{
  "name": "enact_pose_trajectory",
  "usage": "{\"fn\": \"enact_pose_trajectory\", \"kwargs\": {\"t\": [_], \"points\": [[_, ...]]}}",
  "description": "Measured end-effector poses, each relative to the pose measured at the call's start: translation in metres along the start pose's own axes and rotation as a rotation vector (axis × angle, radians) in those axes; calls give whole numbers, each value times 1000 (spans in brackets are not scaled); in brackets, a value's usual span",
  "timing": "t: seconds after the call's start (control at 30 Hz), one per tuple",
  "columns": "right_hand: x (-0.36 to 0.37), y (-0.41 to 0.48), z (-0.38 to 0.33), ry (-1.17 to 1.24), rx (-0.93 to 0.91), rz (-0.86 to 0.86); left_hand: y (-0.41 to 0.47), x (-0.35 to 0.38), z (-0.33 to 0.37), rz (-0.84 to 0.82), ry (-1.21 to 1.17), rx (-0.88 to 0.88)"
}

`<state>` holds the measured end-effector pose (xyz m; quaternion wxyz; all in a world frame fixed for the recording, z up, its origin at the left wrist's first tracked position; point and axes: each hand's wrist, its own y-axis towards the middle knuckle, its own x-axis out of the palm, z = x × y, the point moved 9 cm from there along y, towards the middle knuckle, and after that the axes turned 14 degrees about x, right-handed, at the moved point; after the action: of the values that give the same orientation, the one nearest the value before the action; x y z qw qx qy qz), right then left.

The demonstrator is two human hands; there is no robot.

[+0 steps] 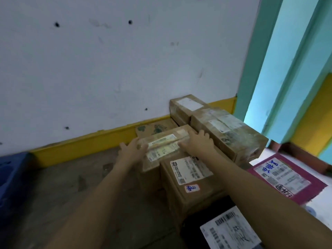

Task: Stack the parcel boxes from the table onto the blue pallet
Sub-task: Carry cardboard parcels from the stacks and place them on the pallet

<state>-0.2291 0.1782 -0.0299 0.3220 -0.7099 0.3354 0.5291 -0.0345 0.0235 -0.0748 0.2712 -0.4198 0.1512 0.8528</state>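
A taped brown parcel box (162, 146) with white labels sits among a cluster of cardboard boxes near the wall. My left hand (130, 149) holds its left end, fingers curled round the edge. My right hand (198, 141) lies on its right end, fingers bent over the far edge. In front of it stands a larger brown box (190, 178) with a printed label. A long taped box (228, 132) lies to the right, and a smaller box (186, 106) behind that. A corner of the blue pallet (10, 178) shows at the far left.
A magenta parcel (285, 177) lies on a white surface at the right. A black parcel (226, 230) with a white label is at the bottom. A flat printed carton (154, 129) lies by the yellow skirting. The white wall stands close behind; the grey floor stretches left.
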Motion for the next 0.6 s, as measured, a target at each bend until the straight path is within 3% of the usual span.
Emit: {"fn": "enact_pose_trajectory", "kwargs": {"t": [0.27, 0.6], "points": [[8, 12, -6, -47, -44, -46, 4, 14, -13, -79, -9, -15], [20, 16, -16, 79, -124, -121, 3, 2, -21, -11, -86, 2]]}}
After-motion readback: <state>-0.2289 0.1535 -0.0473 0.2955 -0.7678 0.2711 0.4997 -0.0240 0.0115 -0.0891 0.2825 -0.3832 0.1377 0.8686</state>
